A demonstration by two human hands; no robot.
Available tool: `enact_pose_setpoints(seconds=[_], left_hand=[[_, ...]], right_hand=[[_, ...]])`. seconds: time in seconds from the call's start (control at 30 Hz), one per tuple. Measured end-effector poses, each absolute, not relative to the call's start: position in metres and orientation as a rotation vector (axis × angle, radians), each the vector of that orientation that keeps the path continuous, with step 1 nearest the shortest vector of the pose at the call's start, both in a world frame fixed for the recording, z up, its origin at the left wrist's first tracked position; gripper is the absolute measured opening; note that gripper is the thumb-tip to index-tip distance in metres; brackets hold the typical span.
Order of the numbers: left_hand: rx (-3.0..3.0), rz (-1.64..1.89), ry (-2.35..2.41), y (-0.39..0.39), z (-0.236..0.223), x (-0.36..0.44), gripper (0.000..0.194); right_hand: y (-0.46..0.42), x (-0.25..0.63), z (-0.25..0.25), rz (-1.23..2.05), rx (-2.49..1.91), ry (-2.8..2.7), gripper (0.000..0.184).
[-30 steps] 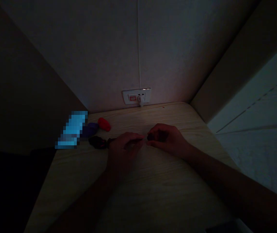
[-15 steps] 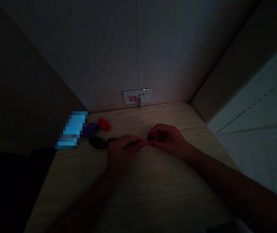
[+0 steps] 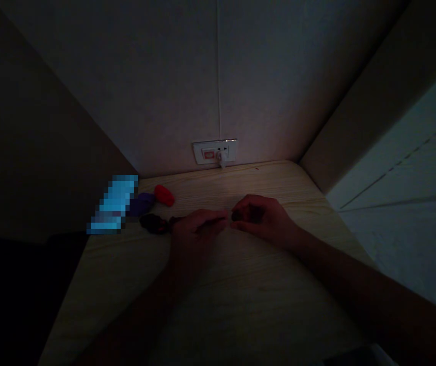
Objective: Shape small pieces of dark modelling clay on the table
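In dim light my left hand (image 3: 195,236) hovers low over the wooden tabletop, its thumb and fingers drawn together and pointing right. Whatever they may pinch is too dark to make out. Facing it, my right hand (image 3: 267,221) is curled, with a small dark lump (image 3: 236,216) at its fingertips. A narrow gap separates the fingertips of the two hands. Left of my left hand lies a dark, soft-looking lump (image 3: 152,223), with a second dark piece next to it partly behind the hand. A purple lump (image 3: 142,203) and a red lump (image 3: 164,195) lie just beyond.
A bright, pixelated bluish rectangle (image 3: 114,203) is at the tabletop's left edge. A wall socket (image 3: 215,151) with a plug in it sits just above the back edge of the wooden tabletop (image 3: 248,300). Walls or panels rise behind and at both sides.
My left hand's fingertips have come away from my right fingers, leaving a small gap, and its fingers have drawn closer together. My right hand has barely moved. The lumps lie as before.
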State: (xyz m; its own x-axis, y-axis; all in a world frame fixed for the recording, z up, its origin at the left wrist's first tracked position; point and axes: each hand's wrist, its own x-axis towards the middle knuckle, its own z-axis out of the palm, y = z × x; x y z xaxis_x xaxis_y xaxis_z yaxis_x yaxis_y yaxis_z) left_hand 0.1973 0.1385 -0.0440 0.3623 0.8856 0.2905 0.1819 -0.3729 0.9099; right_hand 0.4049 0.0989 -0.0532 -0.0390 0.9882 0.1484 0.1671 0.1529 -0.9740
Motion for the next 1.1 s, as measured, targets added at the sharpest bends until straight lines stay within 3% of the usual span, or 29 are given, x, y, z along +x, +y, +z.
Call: enact_pose_setpoints(seconds=[0.5,0.8,1.1], left_hand=[[1.835,1.069,0.873,0.1368,-0.0428,0.1975,0.011],[1.834,1.038,0.901,0.1364,-0.0458,0.1962,0.026],[1.766,1.036,0.98,0.1348,-0.0417,0.1981,0.008]], right_hand=[[0.0988,0.405,-0.0516,1.023,-1.214,-1.431,0.029],[0.0994,0.4041,-0.0547,1.055,-1.186,-1.398,0.034],[0.0989,0.4056,-0.0524,1.024,-1.231,-1.439,0.032]])
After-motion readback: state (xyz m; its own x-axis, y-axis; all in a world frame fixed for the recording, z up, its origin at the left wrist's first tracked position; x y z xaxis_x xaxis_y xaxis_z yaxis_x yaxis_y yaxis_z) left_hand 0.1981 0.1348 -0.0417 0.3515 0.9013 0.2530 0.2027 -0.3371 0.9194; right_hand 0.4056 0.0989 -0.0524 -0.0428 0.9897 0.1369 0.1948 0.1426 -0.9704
